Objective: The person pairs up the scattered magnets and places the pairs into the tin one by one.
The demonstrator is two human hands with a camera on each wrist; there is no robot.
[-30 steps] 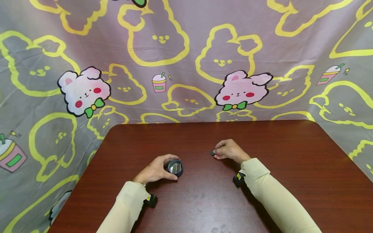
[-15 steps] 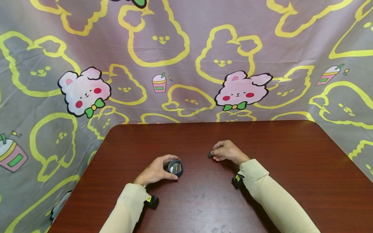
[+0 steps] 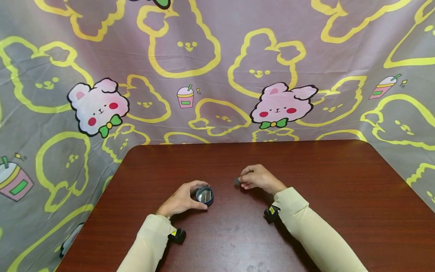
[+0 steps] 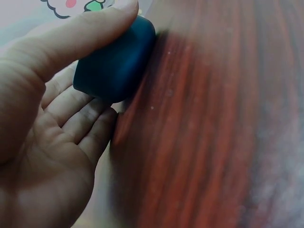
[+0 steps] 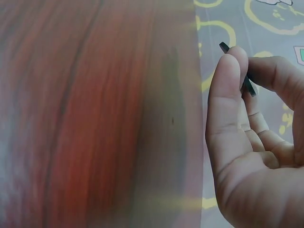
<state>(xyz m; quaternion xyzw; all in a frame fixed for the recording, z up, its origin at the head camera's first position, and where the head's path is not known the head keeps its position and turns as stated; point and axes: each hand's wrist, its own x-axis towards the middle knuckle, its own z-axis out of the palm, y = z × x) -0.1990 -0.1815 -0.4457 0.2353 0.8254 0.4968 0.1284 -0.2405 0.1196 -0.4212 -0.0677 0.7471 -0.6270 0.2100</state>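
In the head view, my left hand [image 3: 181, 197] holds a small round dark-blue container [image 3: 210, 201] between thumb and fingers on the table. The container's top side faces up and shows shiny, divided parts inside; what they are is too small to tell. In the left wrist view, the thumb lies along the smooth blue outside of the container [image 4: 116, 64], with fingers on its far side. My right hand [image 3: 261, 180], to the right and farther back, pinches a small thin dark disc [image 3: 237, 181]. Seen edge-on in the right wrist view, the disc [image 5: 250, 88] sticks out past the thumb and fingertips.
A dark red-brown wooden table [image 3: 224, 241] lies under both hands. Behind it and at the sides hangs a cloth [image 3: 221, 68] printed with cartoon bears and cups. Each wrist carries a small black camera, the left one [image 3: 177, 236] hanging close above the tabletop.
My right hand has moved left with the pinched disc, nearer to the container. The disc has turned a little and looks greener. My left hand and the container have hardly moved.
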